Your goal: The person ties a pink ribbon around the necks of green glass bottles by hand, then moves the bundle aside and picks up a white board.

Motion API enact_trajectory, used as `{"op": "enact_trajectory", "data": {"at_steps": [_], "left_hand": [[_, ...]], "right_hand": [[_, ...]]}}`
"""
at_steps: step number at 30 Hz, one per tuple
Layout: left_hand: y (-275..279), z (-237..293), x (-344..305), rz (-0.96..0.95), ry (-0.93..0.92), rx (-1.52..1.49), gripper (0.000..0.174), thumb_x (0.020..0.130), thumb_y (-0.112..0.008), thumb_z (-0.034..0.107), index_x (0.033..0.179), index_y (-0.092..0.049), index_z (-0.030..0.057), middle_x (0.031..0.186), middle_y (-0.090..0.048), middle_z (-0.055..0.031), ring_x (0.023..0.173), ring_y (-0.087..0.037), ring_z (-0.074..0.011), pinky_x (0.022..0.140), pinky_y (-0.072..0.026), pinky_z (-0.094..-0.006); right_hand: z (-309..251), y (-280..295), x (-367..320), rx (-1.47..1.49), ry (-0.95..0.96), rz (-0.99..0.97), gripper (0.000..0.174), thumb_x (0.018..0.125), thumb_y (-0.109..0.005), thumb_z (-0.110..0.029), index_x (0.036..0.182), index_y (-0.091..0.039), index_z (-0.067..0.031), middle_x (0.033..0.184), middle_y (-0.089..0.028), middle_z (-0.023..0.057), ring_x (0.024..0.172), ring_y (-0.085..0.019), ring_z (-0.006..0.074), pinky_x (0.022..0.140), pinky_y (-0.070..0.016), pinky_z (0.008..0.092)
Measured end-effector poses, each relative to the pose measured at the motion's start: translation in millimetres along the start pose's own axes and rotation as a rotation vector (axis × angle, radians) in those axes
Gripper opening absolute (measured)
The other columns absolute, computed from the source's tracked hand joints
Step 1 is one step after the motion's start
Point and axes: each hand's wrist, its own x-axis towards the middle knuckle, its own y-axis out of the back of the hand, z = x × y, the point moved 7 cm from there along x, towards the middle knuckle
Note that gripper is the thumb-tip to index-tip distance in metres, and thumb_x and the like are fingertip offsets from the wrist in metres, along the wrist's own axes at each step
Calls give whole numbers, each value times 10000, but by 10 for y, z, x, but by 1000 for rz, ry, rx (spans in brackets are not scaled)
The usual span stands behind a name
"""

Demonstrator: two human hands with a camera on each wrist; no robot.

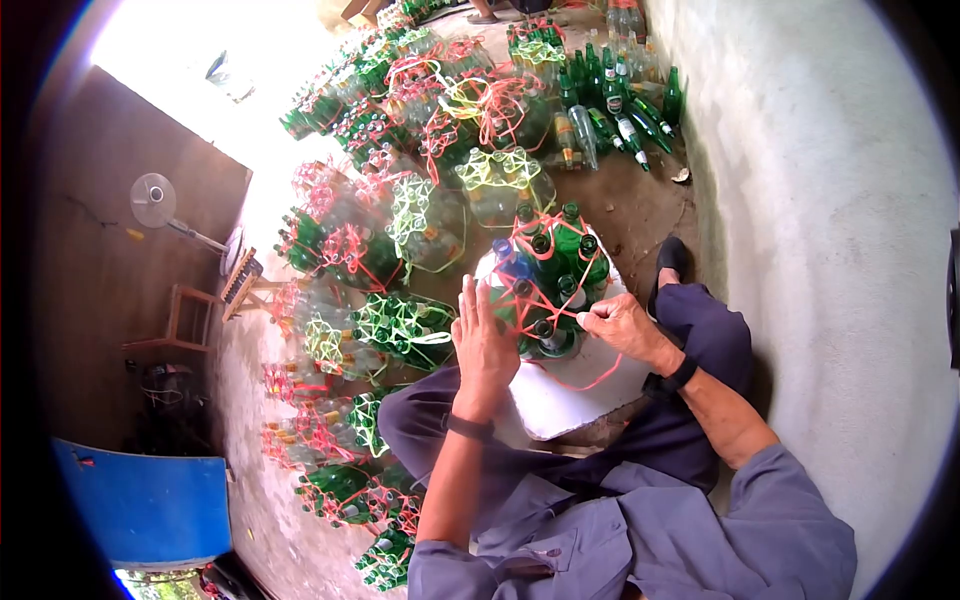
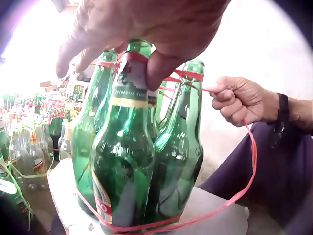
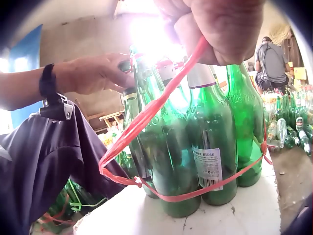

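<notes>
A cluster of green bottles (image 1: 548,262) stands upright on a white board (image 1: 545,408), with red plastic ribbon crossing among the necks. Around the lower bodies runs a loop of the same ribbon (image 3: 183,198). My right hand (image 1: 632,332) pinches the ribbon at neck height, beside the bottles; in the left wrist view its fingers (image 2: 234,110) are curled, and a tail hangs below. My left hand (image 1: 486,352) is at the other side with fingers extended; in the left wrist view this hand (image 2: 146,24) lies over the bottle tops, thumb against a labelled neck.
Many ribbon-bound bottle bundles (image 1: 405,325) cover the floor to the left and ahead. Loose green bottles (image 1: 628,130) lie and stand near the wall (image 1: 810,200) on the right. A fan (image 1: 155,200) and wooden stools are at left. Another person (image 3: 272,63) is in the background.
</notes>
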Motion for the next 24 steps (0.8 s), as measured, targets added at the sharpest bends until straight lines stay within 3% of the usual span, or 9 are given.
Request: {"op": "enact_trajectory", "data": {"at_steps": [4,8,10,12,24], "left_hand": [[123,245,-27,78,-50,133,834,859,-737,134,1592,-347,56,1649,-326,-246,1557,-259,-425,1207,-246,-605],[156,800,11,45,-304,-42,778,894,-711,199,1555,-364,-22,1615,-379,-259,1547,-286,-422,1229,-234,-566],[8,860,73,16,-324,2,742,904,-696,222,1533,-393,-29,1605,-395,-257,1545,-293,-418,1234,-237,-550],[-214,835,154,-3,-395,86,724,905,-703,239,1483,-426,-97,1515,-479,-290,1478,-371,-458,1192,-278,-574],[-422,664,195,-38,-415,128,577,901,-675,134,1415,-495,-55,1284,-614,-244,1332,-454,-430,1077,-359,-553]], "right_hand": [[74,-12,20,27,3,6,416,982,-666,-224,644,-630,15,551,-533,-23,556,-464,44,514,-390,291],[165,-42,34,18,4,7,428,976,-671,-221,625,-596,12,541,-506,-17,548,-447,45,504,-378,302],[201,-40,50,9,36,21,435,970,-680,-217,616,-573,12,535,-474,-12,544,-417,45,494,-362,312],[189,-25,37,3,45,50,435,964,-687,-214,613,-564,12,534,-460,-12,546,-405,46,492,-357,315],[58,36,-9,-47,59,54,478,954,-729,-230,615,-512,27,536,-401,28,550,-377,53,488,-348,331]]}}
